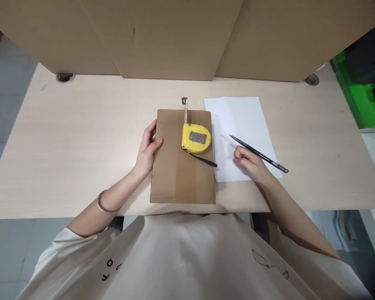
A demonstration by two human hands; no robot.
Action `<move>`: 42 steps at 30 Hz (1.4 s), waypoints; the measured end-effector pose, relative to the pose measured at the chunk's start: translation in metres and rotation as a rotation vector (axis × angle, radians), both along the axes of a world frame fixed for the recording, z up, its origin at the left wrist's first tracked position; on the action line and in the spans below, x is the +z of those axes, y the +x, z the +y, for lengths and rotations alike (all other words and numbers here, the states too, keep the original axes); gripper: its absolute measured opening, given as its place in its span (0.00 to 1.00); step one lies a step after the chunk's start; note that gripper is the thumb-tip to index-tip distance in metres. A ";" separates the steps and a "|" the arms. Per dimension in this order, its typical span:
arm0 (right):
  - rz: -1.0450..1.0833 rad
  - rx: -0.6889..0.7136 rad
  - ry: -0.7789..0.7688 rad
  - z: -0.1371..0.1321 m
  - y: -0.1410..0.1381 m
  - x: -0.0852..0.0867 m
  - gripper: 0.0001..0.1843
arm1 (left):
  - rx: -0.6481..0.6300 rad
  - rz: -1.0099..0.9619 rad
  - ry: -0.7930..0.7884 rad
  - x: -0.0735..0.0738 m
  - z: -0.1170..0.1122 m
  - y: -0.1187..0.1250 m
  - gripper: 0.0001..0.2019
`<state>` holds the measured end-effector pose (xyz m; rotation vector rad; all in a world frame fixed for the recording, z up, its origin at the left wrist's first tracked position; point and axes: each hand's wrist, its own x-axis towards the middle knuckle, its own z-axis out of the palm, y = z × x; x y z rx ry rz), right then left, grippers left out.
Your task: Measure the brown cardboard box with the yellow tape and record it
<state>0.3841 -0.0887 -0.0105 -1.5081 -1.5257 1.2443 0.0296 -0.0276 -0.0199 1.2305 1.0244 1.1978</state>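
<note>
A flat brown cardboard piece (175,171) lies on the desk in front of me. My left hand (148,148) rests on its left edge, fingers loosely curled over the edge and thumb on top. A yellow tape measure (196,138) sits on the cardboard's upper right, its tape pulled out a short way to the far edge, a black wrist strap trailing toward me. My right hand (248,161) is closed around a black pen (259,154) and rests on a white sheet of paper (240,121) with a column of small writing near its left edge.
The light wooden desk (81,146) has a front edge close to my body. Tall cardboard panels (175,37) stand along the back. Cable holes sit at the back left (64,77) and back right (311,79). A green object (362,100) lies beyond the desk's right side.
</note>
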 end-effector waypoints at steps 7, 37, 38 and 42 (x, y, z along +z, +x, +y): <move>-0.409 0.022 -0.022 0.010 -0.011 0.025 0.17 | 0.002 -0.006 -0.020 0.002 -0.003 0.001 0.29; 0.373 -0.302 -0.110 0.028 -0.011 0.020 0.18 | 0.004 0.003 -0.024 0.002 -0.003 0.001 0.29; 0.393 -0.254 -0.120 0.023 -0.014 0.016 0.20 | 0.006 0.002 -0.023 0.002 -0.003 0.001 0.29; 0.296 -0.101 -0.121 0.003 -0.024 -0.001 0.28 | 0.004 0.001 -0.028 0.001 -0.004 0.002 0.30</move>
